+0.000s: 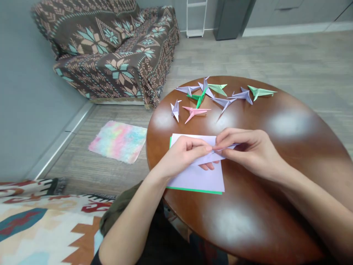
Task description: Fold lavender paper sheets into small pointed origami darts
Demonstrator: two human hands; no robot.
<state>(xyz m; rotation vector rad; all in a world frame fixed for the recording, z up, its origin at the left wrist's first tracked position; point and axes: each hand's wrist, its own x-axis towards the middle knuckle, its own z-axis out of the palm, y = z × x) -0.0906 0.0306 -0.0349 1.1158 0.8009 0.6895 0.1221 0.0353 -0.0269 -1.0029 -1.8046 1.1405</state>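
Note:
Between my two hands is a partly folded piece of lilac origami paper (203, 159), held a little above a stack of square paper. My left hand (190, 149) pinches it with thumb on top and some fingertips showing beneath. From the other side, my right hand (245, 145) grips its narrow end between thumb and fingers. The stack (193, 180) has a lilac sheet on top, and green edges peek out below it. Beyond my hands lie several folded paper cranes, among them a pink crane (195, 112), a dark green crane (199, 98) and a pale green crane (260, 92).
Everything rests on a glossy brown oval table (275, 191). A sofa with a patterned cover (118, 66) stands at the back left. On the floor lies a fluffy pastel mat (120, 141). A patterned cloth (49, 228) covers the seat at lower left.

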